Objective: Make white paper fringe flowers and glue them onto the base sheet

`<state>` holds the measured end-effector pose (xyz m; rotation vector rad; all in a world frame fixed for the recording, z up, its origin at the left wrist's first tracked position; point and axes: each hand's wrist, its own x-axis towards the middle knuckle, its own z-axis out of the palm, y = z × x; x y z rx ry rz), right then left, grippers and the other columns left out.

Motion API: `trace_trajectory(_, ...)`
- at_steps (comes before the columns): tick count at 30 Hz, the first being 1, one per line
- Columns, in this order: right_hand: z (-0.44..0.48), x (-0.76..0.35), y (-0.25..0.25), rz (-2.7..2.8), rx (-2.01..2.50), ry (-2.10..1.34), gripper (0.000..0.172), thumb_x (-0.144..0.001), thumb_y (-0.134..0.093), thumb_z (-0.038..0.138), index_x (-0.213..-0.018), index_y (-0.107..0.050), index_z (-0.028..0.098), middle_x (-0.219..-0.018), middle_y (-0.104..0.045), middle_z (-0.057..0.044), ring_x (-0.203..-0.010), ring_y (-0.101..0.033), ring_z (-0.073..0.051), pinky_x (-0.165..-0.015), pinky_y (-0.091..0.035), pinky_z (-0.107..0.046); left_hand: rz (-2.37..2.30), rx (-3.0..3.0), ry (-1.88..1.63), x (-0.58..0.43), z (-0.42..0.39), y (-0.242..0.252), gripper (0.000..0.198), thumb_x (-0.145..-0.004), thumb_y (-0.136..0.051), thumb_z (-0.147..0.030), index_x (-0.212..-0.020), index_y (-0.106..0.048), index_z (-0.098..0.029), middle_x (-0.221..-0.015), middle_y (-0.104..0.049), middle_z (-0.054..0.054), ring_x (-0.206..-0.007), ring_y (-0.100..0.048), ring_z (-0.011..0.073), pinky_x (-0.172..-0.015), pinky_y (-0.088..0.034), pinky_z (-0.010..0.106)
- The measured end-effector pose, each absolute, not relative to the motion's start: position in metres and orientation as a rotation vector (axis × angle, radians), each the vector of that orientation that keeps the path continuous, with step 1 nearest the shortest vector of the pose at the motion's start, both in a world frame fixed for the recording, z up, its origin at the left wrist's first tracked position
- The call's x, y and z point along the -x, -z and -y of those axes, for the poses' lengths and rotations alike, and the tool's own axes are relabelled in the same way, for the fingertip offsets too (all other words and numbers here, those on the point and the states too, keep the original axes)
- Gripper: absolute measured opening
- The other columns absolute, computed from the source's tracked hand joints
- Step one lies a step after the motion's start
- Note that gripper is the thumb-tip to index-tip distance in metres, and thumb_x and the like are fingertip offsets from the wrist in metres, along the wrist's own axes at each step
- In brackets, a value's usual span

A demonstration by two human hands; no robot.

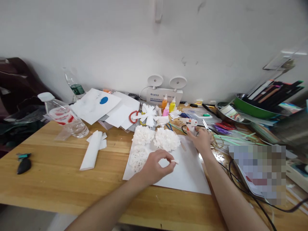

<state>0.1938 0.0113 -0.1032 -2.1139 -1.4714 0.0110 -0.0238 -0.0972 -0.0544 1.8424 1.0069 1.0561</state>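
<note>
My left hand is over the white sheet, thumb and forefinger pinching a small white piece of paper. Under and behind it, clusters of crumpled white paper cover the left part of the sheet. At the sheet's far right corner my right hand is closed around the handle of a white hot glue gun, whose nozzle points left. Gold-handled scissors lie just right of that hand.
A folded white paper strip and a water bottle are on the left. Behind the sheet stand small paint bottles and red-handled scissors. Black cables, a green bowl of pens and a pixelated flat object occupy the right.
</note>
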Motion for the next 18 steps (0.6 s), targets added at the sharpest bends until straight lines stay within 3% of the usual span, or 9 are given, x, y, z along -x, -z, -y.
trace_trajectory(4,-0.018,-0.197,0.099,1.457,2.064,-0.053,0.034,-0.07,-0.052,0.041,-0.084,-0.062,0.012,-0.093,-0.058,-0.018,-0.092,-0.045,-0.035,-0.075,-0.031,-0.05,-0.994,-1.895,-1.034,0.02,0.102,0.057,0.006,-0.07,-0.054,-0.015,-0.066,-0.058,-0.015,-0.067,-0.061,0.002,-0.066,-0.055,0.0122,-0.066,-0.042,0.023)
trace_trajectory(8,-0.008,-0.205,0.081,1.34,1.814,-0.084,0.035,-0.076,-0.047,0.04,-0.093,-0.057,0.011,-0.085,-0.058,-0.012,-0.079,-0.05,-0.023,-0.069,-0.038,-0.036,-0.979,-1.92,-1.046,0.019,0.102,0.058,0.005,-0.071,-0.054,-0.015,-0.067,-0.057,-0.016,-0.067,-0.061,0.003,-0.067,-0.055,0.0125,-0.066,-0.042,0.024)
trace_trajectory(10,0.002,-0.209,0.07,1.238,1.579,-0.25,0.034,-0.075,-0.049,0.043,-0.095,-0.054,0.015,-0.078,-0.057,-0.005,-0.067,-0.049,-0.017,-0.062,-0.039,-0.031,-0.992,-1.914,-1.048,0.02,0.101,0.057,0.005,-0.072,-0.054,-0.017,-0.068,-0.057,-0.016,-0.069,-0.061,0.003,-0.067,-0.055,0.0129,-0.067,-0.042,0.024)
trace_trajectory(12,0.012,-0.21,0.06,1.126,1.474,-0.429,0.028,-0.07,-0.057,0.042,-0.082,-0.057,0.017,-0.065,-0.052,0.001,-0.058,-0.046,-0.014,-0.057,-0.037,-0.028,-1.013,-1.896,-1.049,0.02,0.1,0.057,0.005,-0.072,-0.053,-0.017,-0.07,-0.057,-0.016,-0.07,-0.061,0.004,-0.068,-0.055,0.0131,-0.067,-0.042,0.025)
trace_trajectory(18,0.034,-0.204,0.056,0.725,1.103,-0.878,0.016,-0.062,-0.065,0.029,-0.071,-0.056,0.02,-0.061,-0.043,0.004,-0.049,-0.037,-0.009,-0.043,-0.031,-0.023,-1.076,-1.841,-1.075,0.028,0.091,0.052,0.01,-0.076,-0.052,-0.024,-0.073,-0.057,-0.016,-0.072,-0.06,0.004,-0.07,-0.054,0.0137,-0.069,-0.043,0.026)
